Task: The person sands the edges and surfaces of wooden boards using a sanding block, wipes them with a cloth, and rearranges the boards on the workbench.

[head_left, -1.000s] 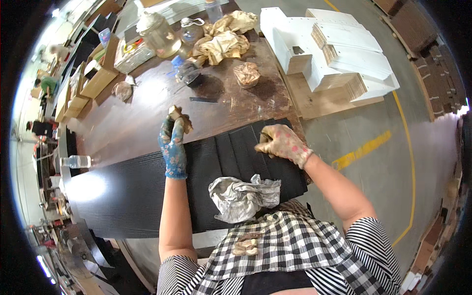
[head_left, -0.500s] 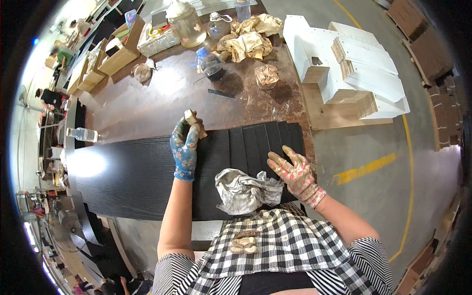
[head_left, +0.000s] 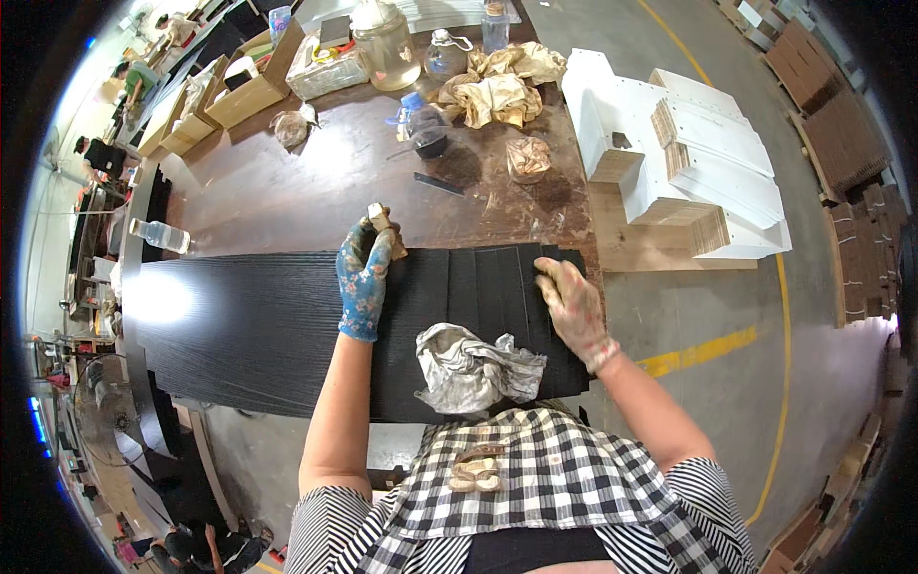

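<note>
Black wood-grained boards lie fanned in an overlapping stack across the near side of the table, their stepped ends at the right. Above the stack's far edge, my left hand, in a blue flowered glove, is closed around a small pale block with a tan piece against it; its exact kind is unclear. At the right end my right hand, in a stained pink-spotted glove, pinches the edge of a top black board, fingers curled. A crumpled grey-white rag rests on the boards between my arms.
Beyond the boards the brown table carries a dark cup, a thin black strip, crumpled brown paper, a large jar and a clear bottle. White panels stand stacked at the right. Other people work far left.
My right hand has gone from spread fingers over the boards to a curled grip on a board's edge, a little farther away. The left hand keeps its block nearly in place.
</note>
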